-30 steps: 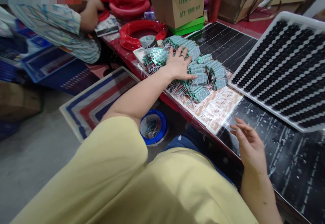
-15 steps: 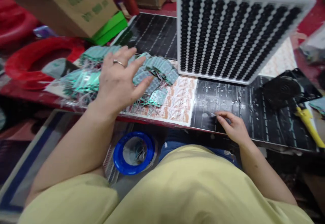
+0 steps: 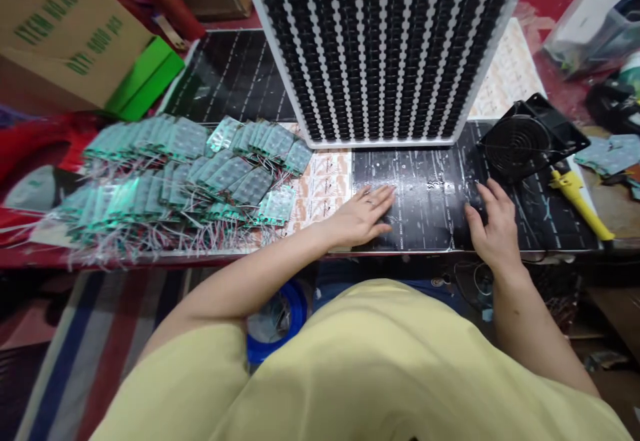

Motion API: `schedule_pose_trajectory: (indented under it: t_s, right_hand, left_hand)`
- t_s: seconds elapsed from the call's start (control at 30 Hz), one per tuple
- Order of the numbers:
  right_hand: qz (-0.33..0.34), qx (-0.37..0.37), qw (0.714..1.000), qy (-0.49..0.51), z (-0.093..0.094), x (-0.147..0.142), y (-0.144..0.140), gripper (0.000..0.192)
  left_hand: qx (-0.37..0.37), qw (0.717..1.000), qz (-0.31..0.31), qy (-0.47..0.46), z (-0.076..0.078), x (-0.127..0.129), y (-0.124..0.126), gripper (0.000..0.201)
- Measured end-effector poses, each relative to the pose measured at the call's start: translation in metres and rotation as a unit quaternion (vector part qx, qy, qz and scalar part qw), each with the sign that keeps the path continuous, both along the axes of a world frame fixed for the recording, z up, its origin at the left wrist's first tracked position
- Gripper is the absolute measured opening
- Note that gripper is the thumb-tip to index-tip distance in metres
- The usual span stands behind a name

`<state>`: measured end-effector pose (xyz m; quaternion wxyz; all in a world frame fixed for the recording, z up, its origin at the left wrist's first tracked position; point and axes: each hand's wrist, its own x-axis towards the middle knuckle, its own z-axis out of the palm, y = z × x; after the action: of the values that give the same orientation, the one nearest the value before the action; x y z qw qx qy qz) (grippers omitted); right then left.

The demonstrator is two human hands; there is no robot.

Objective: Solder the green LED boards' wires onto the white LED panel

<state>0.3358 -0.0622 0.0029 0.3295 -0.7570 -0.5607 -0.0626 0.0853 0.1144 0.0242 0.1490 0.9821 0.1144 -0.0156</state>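
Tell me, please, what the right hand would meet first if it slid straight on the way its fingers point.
Probably the small black fan: the right hand lies flat on the black mat, fingers pointing up and slightly right toward it. Depth is unclear, so it might pass beside it.

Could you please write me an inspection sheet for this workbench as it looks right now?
Surface: black mat on a red table, patterned sheet beside it.
Job's things: pile of green circuit boards with thin wire leads; white tray of black parts.
Clutter: cardboard box, green box, black fan, yellow-handled tool.
Grips: left hand and right hand open, flat on the mat, holding nothing.
Cables: only the boards' leads.
Surroundings: striped rug, blue ring below.
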Motion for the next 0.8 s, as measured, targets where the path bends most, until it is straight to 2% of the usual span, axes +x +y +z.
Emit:
schedule_pose_trajectory:
  t_s: [0.07, 0.17, 0.27, 0.33, 0.4, 0.47, 0.53, 0.57, 0.63, 0.7, 0.8]
  right_hand:
    - [0.004, 0.011, 1.000, -0.007, 0.003, 0.000, -0.005, 0.047]
    - [-0.002, 0.024, 1.000, -0.004, 0.008, 0.002, -0.019, 0.045]
    - [-0.025, 0.030, 0.999, 0.012, 0.008, 0.006, -0.036, 0.044]
    - [-0.038, 0.030, 0.999, 0.025, 0.007, 0.008, -0.046, 0.043]
    - [-0.047, 0.033, 0.998, 0.036, 0.007, 0.012, -0.054, 0.043]
    - [-0.053, 0.045, 0.997, 0.040, 0.008, 0.018, -0.063, 0.043]
    - [-0.070, 0.079, 0.993, 0.043, 0.010, 0.028, -0.072, 0.043]
    - [-0.083, 0.110, 0.989, 0.047, 0.012, 0.034, -0.078, 0.044]
    - [-0.107, 0.196, 0.974, 0.047, 0.018, 0.045, -0.091, 0.046]
    - [-0.114, 0.284, 0.951, 0.046, 0.027, 0.054, -0.108, 0.046]
    - [-0.142, 0.322, 0.931, 0.098, 0.042, 0.057, -0.140, 0.037]
  left_hand:
    - [0.004, 0.999, -0.029, 0.026, -0.003, 0.033, 0.005, 0.070]
    - [0.014, 0.999, -0.015, 0.051, -0.008, 0.072, 0.025, 0.076]
    - [0.016, 0.997, 0.020, 0.069, -0.014, 0.096, 0.043, 0.078]
    - [0.014, 0.997, 0.016, 0.081, -0.017, 0.106, 0.038, 0.080]
    - [0.005, 0.996, -0.041, 0.084, -0.017, 0.115, 0.011, 0.083]
    - [-0.018, 0.985, -0.159, 0.068, -0.013, 0.125, -0.034, 0.084]
    - [-0.046, 0.946, -0.319, 0.023, -0.005, 0.136, -0.086, 0.078]
    - [-0.056, 0.926, -0.372, -0.001, 0.000, 0.143, -0.110, 0.073]
    - [-0.073, 0.904, -0.419, -0.028, 0.012, 0.158, -0.148, 0.064]
    - [-0.098, 0.892, -0.441, -0.013, 0.025, 0.174, -0.170, 0.056]
    - [-0.217, 0.854, -0.469, 0.051, 0.030, 0.199, -0.189, 0.055]
